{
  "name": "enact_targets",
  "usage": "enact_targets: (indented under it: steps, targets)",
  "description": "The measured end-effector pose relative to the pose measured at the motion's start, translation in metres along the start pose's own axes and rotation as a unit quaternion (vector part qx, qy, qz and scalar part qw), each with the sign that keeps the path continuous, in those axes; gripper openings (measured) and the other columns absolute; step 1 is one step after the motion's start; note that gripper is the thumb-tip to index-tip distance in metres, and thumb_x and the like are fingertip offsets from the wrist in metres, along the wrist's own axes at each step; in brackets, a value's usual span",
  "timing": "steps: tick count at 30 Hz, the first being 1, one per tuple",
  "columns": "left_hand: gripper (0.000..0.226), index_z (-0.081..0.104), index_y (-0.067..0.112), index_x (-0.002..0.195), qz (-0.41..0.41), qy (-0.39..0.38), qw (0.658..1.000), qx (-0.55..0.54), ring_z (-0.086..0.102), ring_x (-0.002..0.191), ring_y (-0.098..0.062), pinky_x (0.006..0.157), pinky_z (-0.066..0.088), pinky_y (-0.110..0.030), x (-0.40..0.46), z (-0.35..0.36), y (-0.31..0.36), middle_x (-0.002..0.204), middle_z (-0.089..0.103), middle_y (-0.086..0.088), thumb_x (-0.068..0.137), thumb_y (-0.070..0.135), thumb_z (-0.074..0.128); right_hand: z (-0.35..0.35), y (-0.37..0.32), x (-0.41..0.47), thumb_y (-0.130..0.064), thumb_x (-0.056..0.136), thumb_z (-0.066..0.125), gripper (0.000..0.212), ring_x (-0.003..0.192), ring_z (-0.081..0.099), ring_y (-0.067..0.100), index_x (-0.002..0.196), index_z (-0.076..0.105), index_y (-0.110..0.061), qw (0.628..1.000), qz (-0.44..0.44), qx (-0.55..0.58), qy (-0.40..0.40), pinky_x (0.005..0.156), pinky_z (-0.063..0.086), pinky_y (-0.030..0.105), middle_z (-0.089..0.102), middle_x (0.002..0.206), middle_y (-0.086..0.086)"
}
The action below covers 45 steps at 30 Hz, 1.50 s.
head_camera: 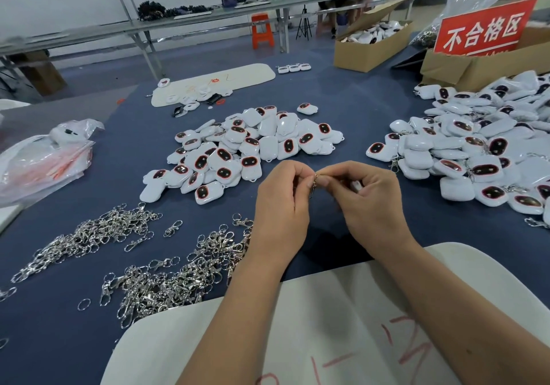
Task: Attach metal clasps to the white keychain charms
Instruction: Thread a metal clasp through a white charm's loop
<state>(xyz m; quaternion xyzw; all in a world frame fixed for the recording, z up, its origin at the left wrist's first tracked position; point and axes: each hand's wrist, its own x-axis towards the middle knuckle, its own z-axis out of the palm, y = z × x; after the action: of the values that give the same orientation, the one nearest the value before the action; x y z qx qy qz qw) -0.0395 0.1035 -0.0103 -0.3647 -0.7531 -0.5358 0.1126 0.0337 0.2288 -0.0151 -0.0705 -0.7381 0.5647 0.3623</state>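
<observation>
Both hands met over the dark blue felt-covered worktable (372, 93), just above the picture's centre. The left hand (282, 203) had its fingers curled and pinched the top ring of a small silver metal lobster clasp (313, 186), which hung straight down between the two hands, its long axis running twelve to six. The right hand (369, 197) was also curled, its fingertips meeting the left's at the clasp ring; a sliver of white showed inside its palm, apparently a white rounded plastic keychain charm (356, 186), though most of it was hidden.

The move in hand seemed to be threading the ring through the charm's loop. The charm lay at three o'clock from the clasp, touching or nearly so; I could not tell whether the ring had caught the loop.

The pile of white charms with dark red-rimmed oval windows (241, 149) sat at eleven o'clock from the hands, probably the unclasped stock. A larger heap of white charms (476, 152) at two o'clock showed clasps among them, likely finished ones. Loose silver clasps (166, 277) were spread at eight o'clock, nearer the left hand. A white foam sheet with red marker writing (327, 340) lay under the forearms. Nothing stood between the hands and either pile.
</observation>
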Motion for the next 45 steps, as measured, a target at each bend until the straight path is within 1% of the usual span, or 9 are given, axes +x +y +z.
enact_targets:
  steps: [9, 14, 17, 23, 28, 31, 35, 40, 45]
  targets:
    - [0.014, 0.064, 0.016, 0.088, -0.016, -0.004, 1.0, -0.004, 0.063, 0.08, -0.013, 0.075, 0.051, -0.031, 0.001, -0.002, -0.004, 0.082, 0.067, 0.01, 0.096, 0.006, 0.057, 0.002, 0.001, 0.002, -0.004, 0.093, 0.076, 0.015, 0.058, 0.058, 0.002, 0.087, 0.08, -0.017, 0.998, 0.045, 0.041, -0.03, 0.061, 0.045, 0.011, 0.075, 0.073, -0.009]
    - [0.016, 0.063, 0.017, 0.086, -0.022, -0.016, 1.0, 0.004, 0.06, 0.078, -0.008, 0.072, 0.045, -0.016, 0.001, -0.001, -0.005, 0.08, 0.064, 0.013, 0.096, 0.005, 0.058, 0.004, 0.005, 0.005, -0.021, 0.096, 0.064, 0.025, 0.075, 0.048, 0.01, 0.119, 0.062, -0.03, 0.997, 0.063, -0.023, -0.032, 0.074, 0.041, 0.018, 0.063, 0.092, -0.011]
    - [0.016, 0.062, 0.016, 0.086, -0.024, -0.029, 0.999, 0.028, 0.058, 0.08, -0.005, 0.073, 0.041, -0.011, 0.001, -0.002, -0.007, 0.083, 0.063, 0.013, 0.096, 0.005, 0.057, 0.003, 0.01, 0.007, 0.002, 0.096, 0.056, 0.041, 0.09, 0.051, 0.017, 0.122, 0.053, -0.03, 0.994, 0.113, -0.006, 0.006, 0.083, 0.044, 0.032, 0.053, 0.102, -0.006]
    - [0.018, 0.059, 0.018, 0.086, -0.014, -0.081, 0.995, 0.062, 0.057, 0.081, -0.007, 0.072, 0.042, -0.016, -0.001, -0.002, -0.009, 0.083, 0.06, 0.014, 0.098, 0.006, 0.054, -0.001, 0.015, 0.011, -0.015, 0.08, 0.09, 0.029, 0.077, 0.069, 0.006, 0.101, 0.071, -0.019, 0.981, 0.138, 0.061, 0.122, 0.071, 0.053, 0.014, 0.077, 0.091, -0.001]
    - [0.018, 0.057, 0.02, 0.086, -0.015, -0.096, 0.992, 0.078, 0.055, 0.082, -0.008, 0.071, 0.04, -0.02, -0.002, -0.002, -0.009, 0.082, 0.058, 0.014, 0.099, 0.008, 0.053, 0.0, 0.016, 0.011, -0.025, 0.087, 0.085, 0.01, 0.076, 0.065, 0.003, 0.09, 0.078, -0.018, 0.982, 0.119, 0.096, 0.115, 0.074, 0.053, 0.015, 0.076, 0.08, -0.007]
    - [0.018, 0.057, 0.02, 0.085, -0.016, -0.093, 0.993, 0.073, 0.055, 0.082, -0.008, 0.071, 0.042, -0.022, -0.003, -0.001, -0.008, 0.081, 0.058, 0.014, 0.098, 0.008, 0.053, 0.002, 0.012, 0.011, -0.03, 0.101, 0.07, 0.014, 0.066, 0.059, 0.002, 0.09, 0.071, -0.021, 0.985, 0.108, 0.085, 0.104, 0.058, 0.047, 0.016, 0.072, 0.076, -0.013]
    - [0.018, 0.057, 0.019, 0.084, -0.025, -0.083, 0.994, 0.068, 0.054, 0.08, -0.01, 0.071, 0.044, -0.025, -0.002, -0.002, -0.009, 0.08, 0.058, 0.011, 0.098, 0.007, 0.053, 0.002, 0.01, 0.011, -0.028, 0.108, 0.058, 0.007, 0.053, 0.057, 0.015, 0.11, 0.06, -0.022, 0.984, 0.126, 0.115, 0.055, 0.042, 0.041, 0.024, 0.075, 0.08, 0.005]
    - [0.02, 0.055, 0.022, 0.084, -0.024, -0.092, 0.993, 0.072, 0.056, 0.081, -0.01, 0.073, 0.047, -0.03, -0.003, -0.002, -0.008, 0.081, 0.058, 0.011, 0.098, 0.007, 0.051, 0.003, 0.014, 0.009, -0.037, 0.097, 0.071, 0.021, 0.058, 0.048, 0.008, 0.084, 0.062, -0.023, 0.991, 0.073, 0.001, 0.115, 0.055, 0.041, 0.021, 0.058, 0.064, -0.009]
    - [0.021, 0.055, 0.023, 0.085, -0.015, -0.103, 0.992, 0.073, 0.056, 0.081, -0.01, 0.072, 0.047, -0.031, -0.004, -0.002, -0.006, 0.082, 0.058, 0.011, 0.097, 0.006, 0.05, 0.003, 0.014, 0.009, -0.035, 0.095, 0.075, 0.015, 0.059, 0.052, 0.001, 0.089, 0.069, -0.022, 0.992, 0.079, -0.026, 0.098, 0.057, 0.042, 0.015, 0.067, 0.069, -0.01]
